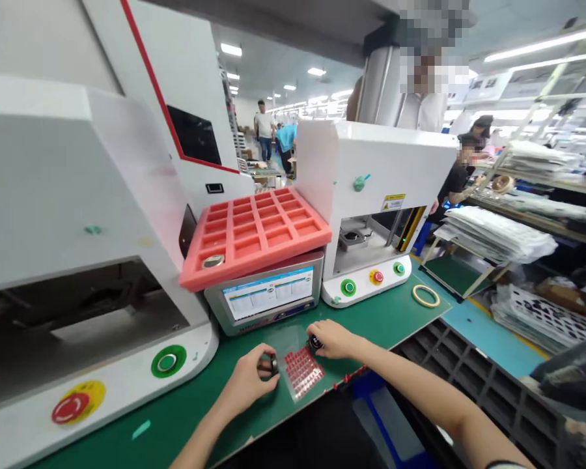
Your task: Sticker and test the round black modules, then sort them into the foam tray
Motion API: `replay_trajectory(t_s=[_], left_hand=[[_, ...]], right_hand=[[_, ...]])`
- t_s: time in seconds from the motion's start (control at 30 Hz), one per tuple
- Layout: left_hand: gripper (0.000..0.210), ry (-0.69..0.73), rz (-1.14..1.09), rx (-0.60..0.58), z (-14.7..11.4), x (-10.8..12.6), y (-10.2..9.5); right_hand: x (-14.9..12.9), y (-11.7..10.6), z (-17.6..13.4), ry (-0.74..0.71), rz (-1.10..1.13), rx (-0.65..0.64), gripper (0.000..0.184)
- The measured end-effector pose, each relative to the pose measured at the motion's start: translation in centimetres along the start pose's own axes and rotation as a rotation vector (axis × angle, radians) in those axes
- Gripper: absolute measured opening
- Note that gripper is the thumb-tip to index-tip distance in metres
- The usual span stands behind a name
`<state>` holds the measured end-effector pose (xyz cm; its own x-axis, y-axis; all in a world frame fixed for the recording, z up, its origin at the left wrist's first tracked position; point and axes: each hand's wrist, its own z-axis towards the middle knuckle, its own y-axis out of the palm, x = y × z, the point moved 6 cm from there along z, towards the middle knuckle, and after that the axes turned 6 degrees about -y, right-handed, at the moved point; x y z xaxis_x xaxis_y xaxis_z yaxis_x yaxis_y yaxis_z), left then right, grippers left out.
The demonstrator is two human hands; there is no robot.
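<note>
My left hand [248, 379] is closed around a small round dark and metallic piece [273, 363], gripped at its edge between thumb and fingers. To its right, my right hand [334, 340] pinches a round black-faced piece [315, 342] with light marks, much like a watch head. Between the two hands lies a clear sheet of small red stickers [303, 372], flat on the green bench mat [176, 407]. Part of the sheet's lower end is bare of stickers. My fingers cover much of both round pieces.
A pink foam tray [247, 244] with one round piece rests on a display unit [268, 293]. White press machines stand left [127, 326] and right [385, 163]. A tape roll [426, 296] lies at right; a dark divided tray [473, 371] sits below the bench edge. Other people stand beyond.
</note>
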<state>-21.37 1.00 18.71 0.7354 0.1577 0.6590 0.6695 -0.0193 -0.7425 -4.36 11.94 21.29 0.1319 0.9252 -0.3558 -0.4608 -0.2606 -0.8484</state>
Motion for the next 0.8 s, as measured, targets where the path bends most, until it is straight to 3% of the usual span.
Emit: replay_trajectory(t_s=[0.07, 0.2, 0.37, 0.5, 0.6, 0.63, 0.7, 0.8], left_hand=[[0.019, -0.025, -0.137, 0.068, 0.9, -0.4, 0.6], [0.023, -0.018, -0.188, 0.165, 1.7, -1.4, 1.3], [0.034, 0.011, -0.133, 0.207, 0.7, -2.1, 0.4], [0.042, -0.007, -0.11, 0.268, -0.3, -2.6, -1.2], [0.023, -0.112, -0.066, 0.44, -2.0, -5.0, -6.5], [0.015, -0.172, -0.039, 0.528, -2.9, -6.2, -9.2], [0.021, -0.291, 0.051, 0.698, -4.8, -8.3, -15.4], [0.029, -0.406, 0.219, 0.852, -5.6, -10.1, -24.1]], right_hand=[[0.4, 0.8, 0.3, 0.008, 0.002, -0.023, 0.029], [1.5, 2.9, 0.6, 0.051, -0.022, -0.158, 0.029], [2.7, 4.4, 0.8, 0.091, -0.061, -0.351, 0.029], [2.8, 3.4, -0.9, 0.076, -0.068, -0.393, 0.03], [4.1, 1.0, -3.8, 0.075, -0.095, -0.361, 0.033], [4.8, 0.1, -4.9, 0.085, -0.112, -0.345, 0.031], [5.9, -1.8, -7.4, 0.114, -0.146, -0.316, 0.03], [6.4, -3.8, -10.7, 0.164, -0.193, -0.27, 0.027]])
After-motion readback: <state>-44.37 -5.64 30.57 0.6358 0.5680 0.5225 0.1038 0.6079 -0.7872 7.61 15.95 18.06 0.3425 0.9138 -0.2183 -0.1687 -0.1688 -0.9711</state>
